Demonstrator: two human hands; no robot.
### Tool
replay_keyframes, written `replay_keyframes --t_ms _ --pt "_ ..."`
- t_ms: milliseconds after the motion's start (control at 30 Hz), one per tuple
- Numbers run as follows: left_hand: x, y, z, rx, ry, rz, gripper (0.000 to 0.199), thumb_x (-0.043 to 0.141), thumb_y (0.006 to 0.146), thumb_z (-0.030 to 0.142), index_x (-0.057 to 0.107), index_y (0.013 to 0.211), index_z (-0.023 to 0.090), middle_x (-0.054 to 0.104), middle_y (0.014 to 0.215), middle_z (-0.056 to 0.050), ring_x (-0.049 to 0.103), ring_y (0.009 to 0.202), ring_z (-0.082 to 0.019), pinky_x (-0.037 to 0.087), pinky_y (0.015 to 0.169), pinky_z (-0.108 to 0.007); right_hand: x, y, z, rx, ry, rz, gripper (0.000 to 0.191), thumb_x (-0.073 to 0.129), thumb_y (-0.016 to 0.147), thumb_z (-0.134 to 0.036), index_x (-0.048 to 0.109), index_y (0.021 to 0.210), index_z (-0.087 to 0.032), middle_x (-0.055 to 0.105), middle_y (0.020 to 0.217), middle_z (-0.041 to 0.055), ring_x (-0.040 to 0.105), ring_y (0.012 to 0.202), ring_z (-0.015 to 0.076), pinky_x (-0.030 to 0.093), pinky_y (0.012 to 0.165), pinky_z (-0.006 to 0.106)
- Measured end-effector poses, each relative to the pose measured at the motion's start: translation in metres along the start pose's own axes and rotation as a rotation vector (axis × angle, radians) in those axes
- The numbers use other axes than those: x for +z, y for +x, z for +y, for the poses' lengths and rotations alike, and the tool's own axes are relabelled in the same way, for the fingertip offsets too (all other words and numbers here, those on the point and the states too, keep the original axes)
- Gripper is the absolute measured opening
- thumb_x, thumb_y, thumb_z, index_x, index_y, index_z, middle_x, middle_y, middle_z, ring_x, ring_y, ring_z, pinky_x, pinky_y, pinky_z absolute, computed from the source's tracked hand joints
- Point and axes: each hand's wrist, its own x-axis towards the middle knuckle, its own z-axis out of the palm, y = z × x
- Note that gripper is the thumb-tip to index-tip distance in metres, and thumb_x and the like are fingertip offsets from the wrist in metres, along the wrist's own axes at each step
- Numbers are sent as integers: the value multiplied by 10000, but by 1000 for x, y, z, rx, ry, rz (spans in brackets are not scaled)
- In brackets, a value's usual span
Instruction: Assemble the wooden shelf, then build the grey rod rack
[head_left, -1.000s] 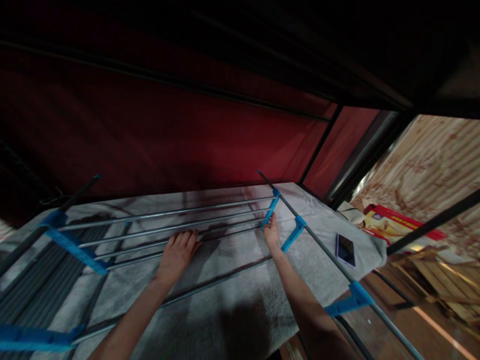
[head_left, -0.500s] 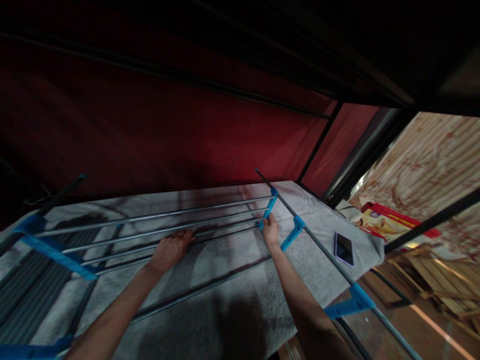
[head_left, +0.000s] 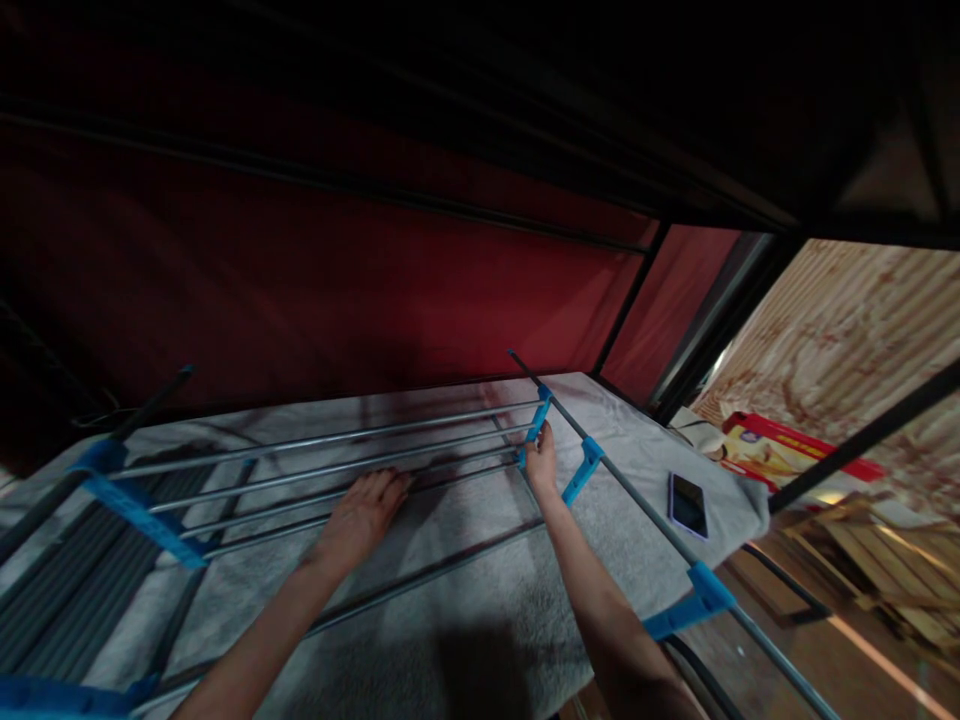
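Observation:
A rack of grey metal tubes and blue plastic brackets spans the view. My left hand [head_left: 364, 515] is closed over the lower metal tubes [head_left: 292, 492] of one shelf, near their middle; its fingertips are partly hidden. At the shelf's right end, my right hand [head_left: 541, 465] grips a blue bracket [head_left: 541, 405] with the thumb up, where the tubes enter it. Another blue bracket [head_left: 139, 510] holds the tubes' left ends. Just right of my right hand, a lower blue bracket [head_left: 583, 468] sits on the slanting side pole [head_left: 645, 508].
The rack lies over a grey cloth-covered surface [head_left: 465, 560]. Several loose tubes [head_left: 82, 580] are bundled at the left. A phone [head_left: 688, 503] rests on the cloth at right, near a red and yellow box [head_left: 780, 445]. Wooden crates [head_left: 892, 560] stand beyond; a red wall [head_left: 375, 300] is behind.
My left hand has slid a little to the right along the tubes. My right hand stays at the same bracket. The view has shifted slightly.

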Motion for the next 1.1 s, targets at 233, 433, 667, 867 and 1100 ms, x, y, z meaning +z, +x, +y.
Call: replay_keyframes --t_ms 233,433,667,867,1100 --pt "-57 44 18 -20 46 202 359 486 915 177 568 1265 174 615 1213 -158 550 1140 -286 423 961 -445 -7 18 -40 -75 80 49 606 453 799 -243 452 1401 -179 550 1386 107 503 1275 214 368 1099 391" --pt "-67 67 -6 -156 89 189 376 419 960 291 564 1278 151 617 1217 -175 569 1101 -304 417 925 -451 -10 20 -49 -78 78 66 551 449 807 -235 512 1352 -180 605 1317 90 500 1274 213 391 1078 383" --pt "-61 74 -30 -131 134 -19 370 354 980 385 653 958 168 678 850 -113 629 787 -274 434 696 -391 -10 22 -47 -54 88 83 534 442 792 -226 550 1313 -185 643 1256 76 526 1243 222 411 1061 391" --pt "-63 76 -33 -111 100 -31 378 347 983 388 639 878 173 656 773 -94 622 739 -242 412 671 -347 -9 23 -44 -49 124 66 540 431 778 -212 552 1302 -169 654 1240 74 576 1165 207 398 1072 384" --pt "-60 76 -36 -98 146 -25 390 330 995 415 618 882 177 661 769 -72 620 723 -217 378 619 -315 -9 22 -42 -21 98 89 564 425 765 -226 544 1312 -159 638 1263 85 588 1123 203 406 1057 372"
